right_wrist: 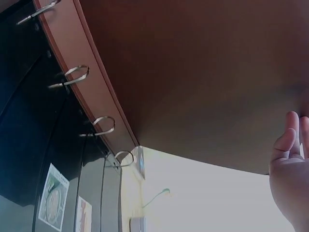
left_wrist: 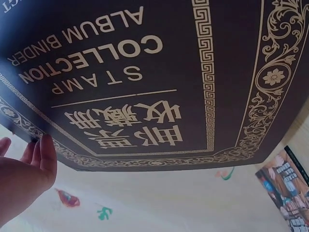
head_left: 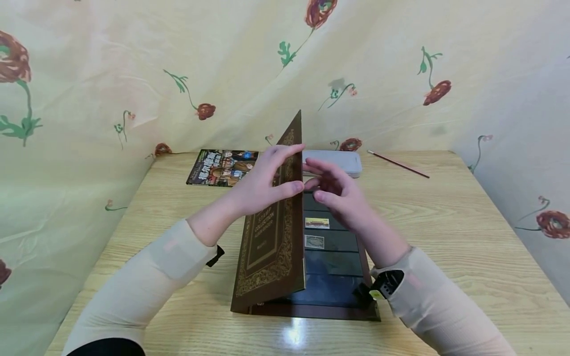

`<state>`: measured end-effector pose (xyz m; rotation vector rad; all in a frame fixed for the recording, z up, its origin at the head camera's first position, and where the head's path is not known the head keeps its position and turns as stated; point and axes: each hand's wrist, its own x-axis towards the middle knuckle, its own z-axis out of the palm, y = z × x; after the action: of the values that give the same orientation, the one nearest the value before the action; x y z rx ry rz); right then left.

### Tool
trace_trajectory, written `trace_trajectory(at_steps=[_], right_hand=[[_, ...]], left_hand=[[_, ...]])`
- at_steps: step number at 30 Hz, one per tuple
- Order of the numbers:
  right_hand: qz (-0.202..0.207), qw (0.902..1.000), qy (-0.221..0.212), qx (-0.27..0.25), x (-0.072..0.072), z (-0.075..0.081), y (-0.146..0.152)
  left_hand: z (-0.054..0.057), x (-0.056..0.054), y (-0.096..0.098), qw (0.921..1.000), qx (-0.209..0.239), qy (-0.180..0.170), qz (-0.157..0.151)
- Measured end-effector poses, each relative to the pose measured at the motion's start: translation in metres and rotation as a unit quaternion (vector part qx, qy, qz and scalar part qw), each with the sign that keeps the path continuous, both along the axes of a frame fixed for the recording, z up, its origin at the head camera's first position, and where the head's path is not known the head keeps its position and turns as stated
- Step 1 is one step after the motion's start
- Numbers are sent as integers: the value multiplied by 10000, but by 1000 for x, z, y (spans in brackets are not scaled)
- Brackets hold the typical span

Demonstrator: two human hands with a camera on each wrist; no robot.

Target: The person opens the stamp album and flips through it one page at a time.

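A brown stamp album (head_left: 271, 237) lies on the wooden table (head_left: 445, 222) with its front cover raised almost upright. My left hand (head_left: 262, 183) rests flat on the cover's outer face, with straight fingers and the thumb reaching its free edge. The left wrist view shows the gilt-printed cover (left_wrist: 145, 82) and my left hand's fingertips (left_wrist: 43, 145) on its edge. My right hand (head_left: 338, 198) hovers just behind the cover, over the black pages (head_left: 334, 262), fingers relaxed and holding nothing. Two stamps (head_left: 317, 223) sit on the page. The right wrist view shows the binder rings (right_wrist: 104, 124), the inner cover (right_wrist: 193, 72) and my right hand (right_wrist: 289, 179).
A magazine (head_left: 222, 167) lies at the table's back left. A white flat case (head_left: 334, 160) sits behind the album, and a thin red stick (head_left: 398, 164) lies at the back right. Flowered cloth (head_left: 133, 74) hangs around the table.
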<state>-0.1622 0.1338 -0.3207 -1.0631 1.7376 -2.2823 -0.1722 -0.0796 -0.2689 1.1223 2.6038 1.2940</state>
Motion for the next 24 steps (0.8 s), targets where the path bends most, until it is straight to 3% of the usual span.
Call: trace_trajectory(at_steps=[10, 15, 20, 24], right_hand=[[85, 9984, 162, 529, 0, 2, -9], [196, 9961, 247, 828, -1, -1, -8], [-156, 9935, 152, 1118, -2, -14, 4], [-537, 9851, 30, 1634, -1, -27, 18]], left_hand=[[6, 1, -4, 9986, -221, -75, 481], [11, 1, -10, 9975, -231, -277, 614], [14, 3, -19, 9964, -122, -510, 669], [16, 5, -29, 9961, -40, -548, 692]])
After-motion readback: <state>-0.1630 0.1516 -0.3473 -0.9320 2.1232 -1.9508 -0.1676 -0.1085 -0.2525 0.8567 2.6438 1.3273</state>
